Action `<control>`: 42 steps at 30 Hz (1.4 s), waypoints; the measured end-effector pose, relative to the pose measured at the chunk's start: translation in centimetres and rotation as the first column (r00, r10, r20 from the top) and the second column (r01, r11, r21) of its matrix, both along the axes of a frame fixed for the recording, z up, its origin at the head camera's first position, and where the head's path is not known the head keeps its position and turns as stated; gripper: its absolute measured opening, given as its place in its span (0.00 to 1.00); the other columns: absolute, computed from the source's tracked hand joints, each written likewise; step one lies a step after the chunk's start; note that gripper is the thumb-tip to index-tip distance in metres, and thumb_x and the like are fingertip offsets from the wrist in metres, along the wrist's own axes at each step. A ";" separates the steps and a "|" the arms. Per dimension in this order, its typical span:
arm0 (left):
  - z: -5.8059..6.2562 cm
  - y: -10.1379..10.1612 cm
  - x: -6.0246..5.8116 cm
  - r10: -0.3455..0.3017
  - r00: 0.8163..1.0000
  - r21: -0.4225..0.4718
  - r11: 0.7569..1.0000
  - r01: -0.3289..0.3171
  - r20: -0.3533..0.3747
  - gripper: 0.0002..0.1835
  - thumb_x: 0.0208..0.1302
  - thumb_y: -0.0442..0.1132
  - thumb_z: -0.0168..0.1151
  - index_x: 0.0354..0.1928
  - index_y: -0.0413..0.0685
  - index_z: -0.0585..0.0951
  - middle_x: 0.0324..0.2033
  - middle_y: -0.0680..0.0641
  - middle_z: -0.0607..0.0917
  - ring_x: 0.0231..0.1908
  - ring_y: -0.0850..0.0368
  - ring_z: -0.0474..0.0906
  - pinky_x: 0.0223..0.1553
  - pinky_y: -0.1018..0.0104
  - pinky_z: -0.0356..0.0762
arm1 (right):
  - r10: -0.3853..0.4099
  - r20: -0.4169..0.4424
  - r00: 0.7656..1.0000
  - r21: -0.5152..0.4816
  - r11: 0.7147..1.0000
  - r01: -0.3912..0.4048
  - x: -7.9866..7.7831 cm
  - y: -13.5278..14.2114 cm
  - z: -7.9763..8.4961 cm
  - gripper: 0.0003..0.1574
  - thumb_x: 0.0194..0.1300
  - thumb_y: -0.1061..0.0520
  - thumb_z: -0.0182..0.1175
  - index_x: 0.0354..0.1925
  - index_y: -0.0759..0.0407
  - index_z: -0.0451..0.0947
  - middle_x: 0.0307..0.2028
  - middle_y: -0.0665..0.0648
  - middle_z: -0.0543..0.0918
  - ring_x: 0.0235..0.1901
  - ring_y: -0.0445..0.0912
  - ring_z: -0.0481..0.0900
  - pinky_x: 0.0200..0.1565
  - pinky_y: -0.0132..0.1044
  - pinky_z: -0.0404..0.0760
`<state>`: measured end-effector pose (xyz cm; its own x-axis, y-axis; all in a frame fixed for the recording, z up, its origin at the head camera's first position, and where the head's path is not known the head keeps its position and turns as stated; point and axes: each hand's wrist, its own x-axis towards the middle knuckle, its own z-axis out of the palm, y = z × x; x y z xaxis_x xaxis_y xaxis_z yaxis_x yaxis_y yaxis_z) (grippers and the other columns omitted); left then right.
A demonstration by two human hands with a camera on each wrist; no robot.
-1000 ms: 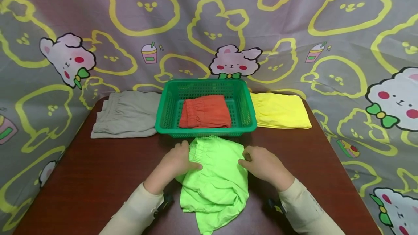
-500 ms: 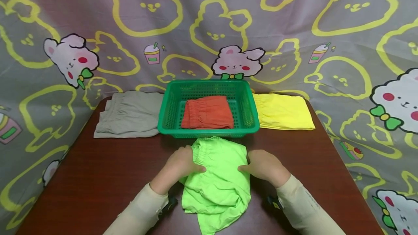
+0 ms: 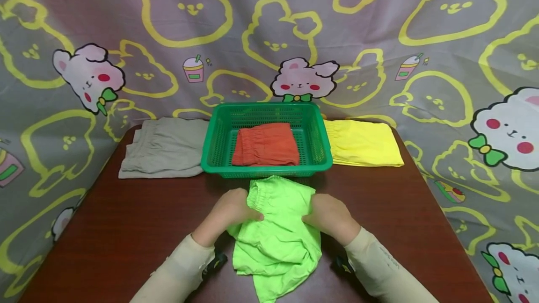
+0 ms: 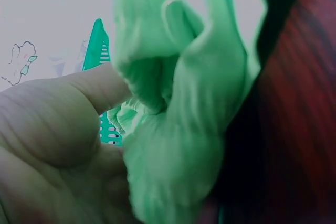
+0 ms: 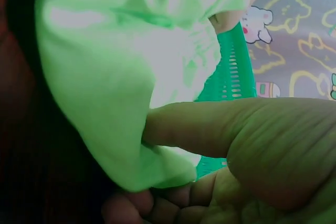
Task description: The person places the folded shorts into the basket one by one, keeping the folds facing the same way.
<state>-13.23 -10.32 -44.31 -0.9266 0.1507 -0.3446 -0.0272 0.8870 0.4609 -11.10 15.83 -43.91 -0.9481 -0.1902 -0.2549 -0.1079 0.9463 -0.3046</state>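
Left hand: pinches the green garment at its gathered side, I see.
Right hand: grips the opposite edge, thumb on top.
Basket: red garment inside.

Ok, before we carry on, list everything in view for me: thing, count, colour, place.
Lime garment: 1, bright green, on the table in front of the basket, between the hands
Basket: 1, green, at the back middle of the table
Red garment: 1, orange-red, folded inside the basket
Grey garment: 1, grey, folded, left of the basket
Yellow garment: 1, yellow, folded, right of the basket
Table: 1, reddish brown, under it all
Curtain: 1, grey with cartoon prints, behind and beside the table
Left hand: 1, bare, gripping the lime garment's left side
Right hand: 1, bare, gripping its right side
Sleeves: 2, cream, on the forearms
Wrist devices: 2, black, at the wrists
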 end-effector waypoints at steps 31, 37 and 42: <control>-0.1 -2.3 -1.8 -0.049 0.959 0.431 0.899 -0.080 0.281 0.45 0.57 0.45 0.78 0.72 0.35 0.67 0.70 0.39 0.72 0.68 0.41 0.70 0.64 0.46 0.74 | 0.051 0.415 0.908 -0.650 0.715 0.257 -2.4 2.2 -0.8 0.49 0.68 0.57 0.65 0.77 0.66 0.52 0.66 0.69 0.71 0.33 0.53 0.87 0.26 0.51 0.86; 0.3 -2.8 -1.9 -0.141 0.951 0.487 0.873 -0.012 0.276 0.39 0.58 0.43 0.78 0.70 0.44 0.73 0.65 0.47 0.78 0.65 0.46 0.74 0.64 0.49 0.74 | 0.090 0.452 0.887 -0.673 0.687 0.273 -2.6 2.4 -0.7 0.52 0.69 0.59 0.64 0.80 0.63 0.46 0.65 0.69 0.71 0.30 0.53 0.87 0.23 0.49 0.84; 0.8 -3.3 -1.8 -0.224 0.939 0.537 0.842 0.052 0.260 0.44 0.61 0.41 0.76 0.76 0.44 0.65 0.70 0.46 0.72 0.71 0.46 0.67 0.69 0.47 0.68 | 0.127 0.446 0.886 -0.697 0.670 0.255 -2.5 2.5 -0.4 0.48 0.70 0.61 0.64 0.78 0.60 0.50 0.59 0.67 0.75 0.28 0.54 0.86 0.21 0.48 0.84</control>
<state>-15.03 -13.61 -43.52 -0.7456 0.5038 -0.4361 -0.1353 0.5264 0.8394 -13.58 18.29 -44.34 -0.7897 -0.4343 -0.4332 0.2634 0.3977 -0.8789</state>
